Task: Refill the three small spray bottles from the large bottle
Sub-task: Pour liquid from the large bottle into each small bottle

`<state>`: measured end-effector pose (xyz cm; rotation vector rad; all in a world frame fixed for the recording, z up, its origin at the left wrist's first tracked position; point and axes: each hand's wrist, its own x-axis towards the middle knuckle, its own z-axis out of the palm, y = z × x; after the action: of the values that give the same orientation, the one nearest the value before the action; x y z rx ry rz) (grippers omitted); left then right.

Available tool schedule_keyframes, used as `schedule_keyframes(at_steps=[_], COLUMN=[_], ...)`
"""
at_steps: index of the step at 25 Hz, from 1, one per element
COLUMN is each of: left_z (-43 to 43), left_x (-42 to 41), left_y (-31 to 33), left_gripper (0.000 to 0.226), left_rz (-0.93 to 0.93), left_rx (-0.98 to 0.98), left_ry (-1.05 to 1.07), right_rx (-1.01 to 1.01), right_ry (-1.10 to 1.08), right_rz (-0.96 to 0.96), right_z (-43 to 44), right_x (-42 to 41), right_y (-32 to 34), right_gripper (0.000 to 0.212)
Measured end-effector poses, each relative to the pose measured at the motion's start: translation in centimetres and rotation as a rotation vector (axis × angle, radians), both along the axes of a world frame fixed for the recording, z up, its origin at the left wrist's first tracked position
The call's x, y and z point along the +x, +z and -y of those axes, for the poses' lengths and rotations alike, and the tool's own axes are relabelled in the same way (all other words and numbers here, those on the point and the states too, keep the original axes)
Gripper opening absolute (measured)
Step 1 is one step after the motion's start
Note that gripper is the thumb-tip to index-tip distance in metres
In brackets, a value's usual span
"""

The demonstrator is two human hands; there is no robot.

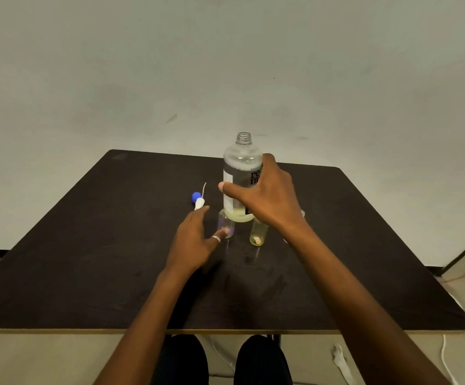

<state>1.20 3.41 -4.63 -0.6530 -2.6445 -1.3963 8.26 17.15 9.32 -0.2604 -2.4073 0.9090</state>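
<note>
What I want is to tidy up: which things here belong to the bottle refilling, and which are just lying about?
Job: large bottle, gripped by the right hand; clear small bottle beside the left hand; yellowish small bottle; white spray head and blue cap.
Lying about: white cable and white scrap, both on the floor.

Uncapped large bottle [239, 168] pointing upright, holding little yellow liquid, clear small bottle [226, 224] standing just before its left, yellowish small bottle [258, 233] standing before its right.
</note>
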Motion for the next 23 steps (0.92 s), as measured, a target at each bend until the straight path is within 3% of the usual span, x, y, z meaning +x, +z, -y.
schedule_keyframes(at_steps=[4,10,19,23], left_z=[-3.0,-3.5,0.1,0.6], left_x=[-1.4,-1.5,2.5,4.5], left_y=[0.9,0.5,-0.4,0.3], left_gripper=[0.078,0.048,0.056,0.058], left_rz=[0.046,0.085,0.101,0.093], left_rx=[0.026,0.076,0.209,0.286], left_ry=[-0.067,-0.027,0.062,0.095], right_rx=[0.01,-0.013,-0.011,0.111], right_ry=[-0.017,-0.038,0.031,0.026], right_rz=[0.048,0.076,0.056,0.011], right_z=[-2.2,-3.9,-4.0,-4.3], right_x=[1.8,4.0,5.5,5.8], right_y=[-0.5,-1.4,-4.4,-4.7], right_gripper=[0.068,0.068,0.065,0.064])
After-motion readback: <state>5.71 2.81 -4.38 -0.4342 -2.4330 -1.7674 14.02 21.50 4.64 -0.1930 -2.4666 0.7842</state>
